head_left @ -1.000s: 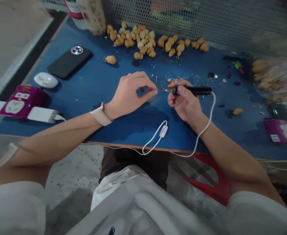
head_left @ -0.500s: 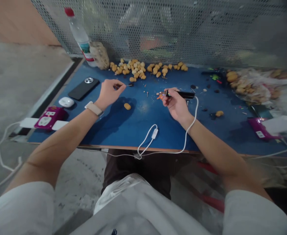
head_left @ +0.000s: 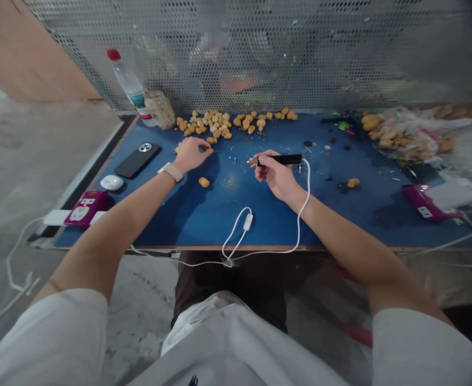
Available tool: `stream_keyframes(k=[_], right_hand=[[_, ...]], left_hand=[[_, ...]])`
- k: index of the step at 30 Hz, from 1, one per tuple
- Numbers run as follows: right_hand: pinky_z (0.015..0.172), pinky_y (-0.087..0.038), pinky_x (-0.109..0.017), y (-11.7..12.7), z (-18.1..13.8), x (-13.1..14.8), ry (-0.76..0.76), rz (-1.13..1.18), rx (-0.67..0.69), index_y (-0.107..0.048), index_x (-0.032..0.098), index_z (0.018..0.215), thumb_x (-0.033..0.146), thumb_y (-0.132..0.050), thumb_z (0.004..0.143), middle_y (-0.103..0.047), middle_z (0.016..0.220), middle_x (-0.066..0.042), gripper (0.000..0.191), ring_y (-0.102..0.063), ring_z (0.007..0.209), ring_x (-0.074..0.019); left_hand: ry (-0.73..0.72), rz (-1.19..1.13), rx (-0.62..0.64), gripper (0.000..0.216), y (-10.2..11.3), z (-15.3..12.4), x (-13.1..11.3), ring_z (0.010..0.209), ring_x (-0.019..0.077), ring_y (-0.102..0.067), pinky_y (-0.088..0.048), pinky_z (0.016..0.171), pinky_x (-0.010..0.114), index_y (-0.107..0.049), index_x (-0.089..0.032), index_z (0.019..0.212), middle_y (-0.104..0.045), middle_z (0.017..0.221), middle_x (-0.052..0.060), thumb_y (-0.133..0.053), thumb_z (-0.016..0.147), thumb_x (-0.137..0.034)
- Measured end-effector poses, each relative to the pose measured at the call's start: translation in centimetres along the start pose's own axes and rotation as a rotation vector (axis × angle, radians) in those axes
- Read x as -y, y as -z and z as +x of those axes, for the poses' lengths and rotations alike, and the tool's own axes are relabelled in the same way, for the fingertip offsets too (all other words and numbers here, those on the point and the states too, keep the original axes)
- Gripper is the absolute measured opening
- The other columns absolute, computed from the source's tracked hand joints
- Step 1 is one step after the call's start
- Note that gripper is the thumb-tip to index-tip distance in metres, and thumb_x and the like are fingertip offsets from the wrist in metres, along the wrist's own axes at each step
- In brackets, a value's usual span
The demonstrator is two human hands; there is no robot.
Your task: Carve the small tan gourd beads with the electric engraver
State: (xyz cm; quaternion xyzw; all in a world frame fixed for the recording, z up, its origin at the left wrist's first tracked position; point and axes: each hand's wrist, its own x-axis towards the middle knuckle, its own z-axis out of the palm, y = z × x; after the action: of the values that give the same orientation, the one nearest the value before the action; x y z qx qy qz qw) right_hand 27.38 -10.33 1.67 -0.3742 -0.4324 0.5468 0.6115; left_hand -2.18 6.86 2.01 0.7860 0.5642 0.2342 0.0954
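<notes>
My right hand (head_left: 274,174) is closed around a black pen-shaped electric tool (head_left: 286,159). The tool's narrow tip points left, and a white cord runs from its back end down past my wrist. Over the left part of the blue table, my left hand (head_left: 193,154) has thumb and forefinger pinched together. Something thin and dark shows at those fingertips, too small to name. One yellowish-brown nut-like piece (head_left: 204,182) lies on the table just below my left hand. Small orange bits (head_left: 253,165) lie by the tool's tip.
Many nut-like pieces (head_left: 220,124) lie along the mesh screen (head_left: 260,69). At left are a bottle (head_left: 133,91), a jar-like container (head_left: 160,109), a phone (head_left: 137,160), a white case (head_left: 112,183) and a purple power strip (head_left: 83,208). A cord switch (head_left: 248,222) lies in front; a plastic bag (head_left: 417,134) sits right.
The view has tilted up slightly. My left hand has shifted right relative to the single nut-like piece, still pinched. My right hand keeps the tool, its tip now showing more clearly.
</notes>
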Motion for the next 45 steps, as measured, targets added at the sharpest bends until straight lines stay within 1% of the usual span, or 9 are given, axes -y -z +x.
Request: stream_keyframes(k=[11,14,17,20,24,27,33,36,45], right_hand=[[0.063,-0.056,-0.036,2.6,2.0,1.5,0.104,-0.066,-0.153,-0.078,0.035,0.112,0.085,-0.100,0.097,-0.071,0.087,0.001,0.056,-0.076,0.079,-0.0222],[0.062,-0.053,-0.035,5.2,3.3,5.6,0.219,0.014,-0.421,-0.074,0.034,0.113,0.059,-0.066,0.126,-0.070,0.088,0.000,0.030,-0.072,0.077,-0.0202],[0.053,-0.039,-0.035,8.9,4.3,9.1,0.459,0.030,-0.691,-0.068,0.033,0.109,0.043,-0.037,0.135,-0.041,0.069,0.008,0.042,-0.041,0.057,-0.0192],[0.052,-0.032,-0.032,12.9,4.6,10.1,0.527,-0.228,-0.787,-0.064,0.035,0.115,0.027,-0.055,0.132,-0.040,0.069,0.012,0.021,-0.035,0.057,-0.0177],[0.061,-0.043,-0.033,17.1,4.1,9.5,0.474,-0.493,-0.633,-0.071,0.034,0.130,0.033,-0.090,0.119,-0.075,0.093,0.005,0.022,-0.058,0.066,-0.0140],[0.064,-0.047,-0.038,19.4,4.0,9.1,0.370,-0.591,-0.612,-0.070,0.033,0.145,0.030,-0.079,0.121,-0.084,0.098,0.002,0.026,-0.066,0.064,-0.0172],[0.070,-0.054,-0.040,22.6,4.0,9.5,0.274,-0.788,-0.598,-0.056,0.040,0.143,0.055,-0.085,0.118,-0.092,0.105,-0.003,0.042,-0.080,0.075,-0.0247],[0.070,-0.051,-0.041,21.4,2.6,11.0,0.199,-0.911,-0.589,-0.053,0.039,0.121,0.039,-0.102,0.104,-0.088,0.094,-0.001,0.052,-0.078,0.073,-0.0261],[0.058,-0.052,-0.037,21.2,-1.1,13.8,-0.295,-1.266,-0.086,-0.076,0.031,0.093,0.015,-0.124,0.069,-0.078,0.077,0.001,0.056,-0.064,0.061,-0.0194]], left_hand=[[-0.314,-0.116,0.154,0.052,-0.3,0.0,-5.3,0.103,0.0272,-0.083,-0.062,0.109,0.041,-0.088,-0.020,0.095,-0.092,0.105,0.011,-0.056,0.129,-0.043],[-0.377,-0.187,0.208,0.068,-0.5,-1.2,-7.5,0.105,0.0267,-0.085,-0.063,0.110,0.040,-0.093,-0.019,0.108,-0.094,0.107,0.012,-0.039,0.136,-0.050],[-0.433,-0.218,0.254,0.074,0.4,-3.1,-8.8,0.102,0.0266,-0.086,-0.065,0.112,0.041,-0.095,-0.019,0.114,-0.093,0.106,0.011,-0.033,0.137,-0.053],[-0.546,-0.115,0.292,0.063,2.0,-5.2,-8.9,0.099,0.0290,-0.085,-0.065,0.114,0.045,-0.092,-0.021,0.105,-0.087,0.089,0.009,-0.045,0.134,-0.051],[-0.628,-0.140,0.322,0.049,3.4,-7.6,-7.7,0.095,0.0293,-0.086,-0.066,0.111,0.046,-0.092,-0.025,0.145,-0.082,0.083,0.003,-0.048,0.133,-0.043],[-0.667,-0.144,0.319,0.055,3.0,-9.1,-6.6,0.097,0.0275,-0.086,-0.065,0.105,0.044,-0.086,-0.024,0.164,-0.089,0.100,0.007,-0.042,0.130,-0.029],[-0.803,-0.077,0.346,0.055,1.2,-10.8,-6.2,0.125,0.0313,-0.087,-0.060,0.112,0.047,-0.087,-0.026,0.163,-0.093,0.137,0.015,-0.041,0.132,-0.026],[-0.785,-0.104,0.327,0.051,0.9,-11.0,-6.7,0.130,0.0328,-0.087,-0.060,0.117,0.050,-0.089,-0.027,0.159,-0.091,0.145,0.016,-0.045,0.134,-0.033],[-0.757,-0.152,0.329,0.041,0.9,-11.4,-7.1,0.132,0.0353,-0.086,-0.062,0.119,0.054,-0.092,-0.033,0.150,-0.093,0.144,0.014,-0.057,0.131,-0.043]])
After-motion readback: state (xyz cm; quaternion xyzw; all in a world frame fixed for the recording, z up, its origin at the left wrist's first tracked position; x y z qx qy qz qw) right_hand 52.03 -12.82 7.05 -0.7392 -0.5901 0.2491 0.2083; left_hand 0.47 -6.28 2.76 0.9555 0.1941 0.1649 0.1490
